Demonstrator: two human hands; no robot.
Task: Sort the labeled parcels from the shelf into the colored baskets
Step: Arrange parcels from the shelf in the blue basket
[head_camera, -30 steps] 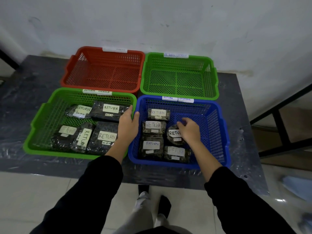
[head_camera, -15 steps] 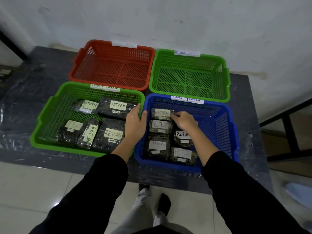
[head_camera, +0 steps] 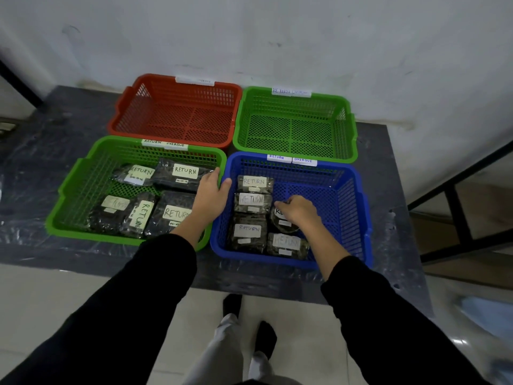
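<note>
Four baskets stand on a dark table (head_camera: 50,126): a red basket (head_camera: 122,107) at the back left, a green basket (head_camera: 352,129) at the back right, a front green basket (head_camera: 69,190) and a blue basket (head_camera: 364,212). Both front baskets hold several dark parcels labeled RETURN, such as one in the green (head_camera: 183,173) and one in the blue (head_camera: 248,232). My left hand (head_camera: 209,194) grips the touching rims of the two front baskets. My right hand (head_camera: 299,213) is inside the blue basket, fingers curled on a round parcel (head_camera: 281,222) that it half hides.
The red and back green baskets hold nothing. A white wall rises right behind the baskets. A black metal frame (head_camera: 458,215) stands to the right of the table. My feet (head_camera: 249,323) are on the tiled floor at the table's front edge.
My right hand pulled back from the far RETURN parcel to the round parcel in the blue basket's middle. My left hand stayed on the rims. The camera view shifted slightly.
</note>
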